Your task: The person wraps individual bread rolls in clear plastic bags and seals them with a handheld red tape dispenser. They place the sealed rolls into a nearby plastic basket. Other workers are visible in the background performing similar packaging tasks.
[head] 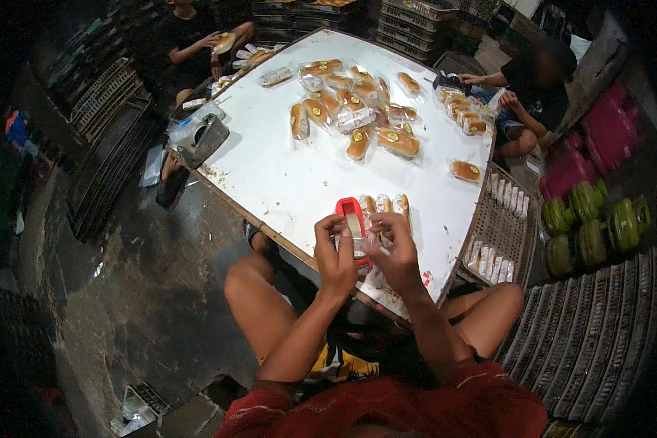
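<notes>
Both hands are raised over the near end of the white table (284, 180), beside a red tape dispenser (347, 207). My left hand (335, 257) has thumb and fingers close together at the dispenser's left side, on a small clear piece of plastic or tape (359, 245). The fingers of my right hand (395, 246) are at the other side of that clear piece; their exact hold is blurred. Just beyond my right hand several narrow wrapped breads (384, 203) lie in a row. Farther up the table is a loose pile of bread rolls in clear bags (356, 104).
A grey container with plastic bags (202, 134) stands at the table's left edge. One person (536, 93) sits at the right, another (191, 44) at the upper left. Crates of wrapped breads (506, 230) and stacked trays (586, 328) flank the right side.
</notes>
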Action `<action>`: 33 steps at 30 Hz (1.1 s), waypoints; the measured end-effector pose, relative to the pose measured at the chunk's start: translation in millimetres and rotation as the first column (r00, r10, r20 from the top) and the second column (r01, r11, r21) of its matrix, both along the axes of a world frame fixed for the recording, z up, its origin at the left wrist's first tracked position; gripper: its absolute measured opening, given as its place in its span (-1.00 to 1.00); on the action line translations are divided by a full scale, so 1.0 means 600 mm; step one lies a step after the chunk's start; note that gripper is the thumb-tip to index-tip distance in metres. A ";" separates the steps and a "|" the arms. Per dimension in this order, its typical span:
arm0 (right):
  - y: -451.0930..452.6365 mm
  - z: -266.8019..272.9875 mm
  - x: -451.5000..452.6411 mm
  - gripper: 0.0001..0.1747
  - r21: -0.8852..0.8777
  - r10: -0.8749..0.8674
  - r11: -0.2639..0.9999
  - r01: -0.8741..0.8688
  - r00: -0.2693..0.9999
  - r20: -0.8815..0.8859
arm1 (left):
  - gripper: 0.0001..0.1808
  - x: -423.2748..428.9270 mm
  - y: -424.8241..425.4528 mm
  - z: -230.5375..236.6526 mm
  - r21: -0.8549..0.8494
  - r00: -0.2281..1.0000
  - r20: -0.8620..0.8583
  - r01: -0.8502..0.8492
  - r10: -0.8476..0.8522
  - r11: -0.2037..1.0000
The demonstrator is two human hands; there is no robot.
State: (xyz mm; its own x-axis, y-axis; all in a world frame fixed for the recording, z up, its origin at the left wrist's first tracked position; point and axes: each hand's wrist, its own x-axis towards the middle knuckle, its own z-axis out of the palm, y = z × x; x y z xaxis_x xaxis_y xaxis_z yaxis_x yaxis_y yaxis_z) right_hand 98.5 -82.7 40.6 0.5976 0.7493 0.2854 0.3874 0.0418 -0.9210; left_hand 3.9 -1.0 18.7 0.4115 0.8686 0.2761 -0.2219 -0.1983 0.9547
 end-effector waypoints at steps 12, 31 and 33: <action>-0.036 -0.073 0.019 -0.15 -0.204 -0.094 0.956 0.210 0.881 0.464 | -0.53 0.016 0.016 -0.014 -0.541 0.886 -0.019 0.381 -0.463 0.750; 0.366 -0.230 0.285 -0.26 -0.534 -0.120 0.702 0.472 0.817 0.565 | -0.66 -0.011 0.070 -0.013 -0.373 0.903 -0.115 0.347 -0.414 0.860; 0.399 -0.260 0.291 -0.29 -0.510 -0.155 0.652 0.561 0.756 0.635 | -0.66 -0.013 0.082 -0.011 -0.333 0.911 -0.140 0.327 -0.389 0.885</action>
State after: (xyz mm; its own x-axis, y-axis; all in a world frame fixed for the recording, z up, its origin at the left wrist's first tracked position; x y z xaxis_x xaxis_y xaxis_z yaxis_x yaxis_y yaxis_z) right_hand 272.8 156.6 -115.5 0.7771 0.6078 0.1634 0.6254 -0.7164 -0.3093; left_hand -4.1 48.3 12.0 0.7285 0.6792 -0.0890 -0.0252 0.1563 0.9874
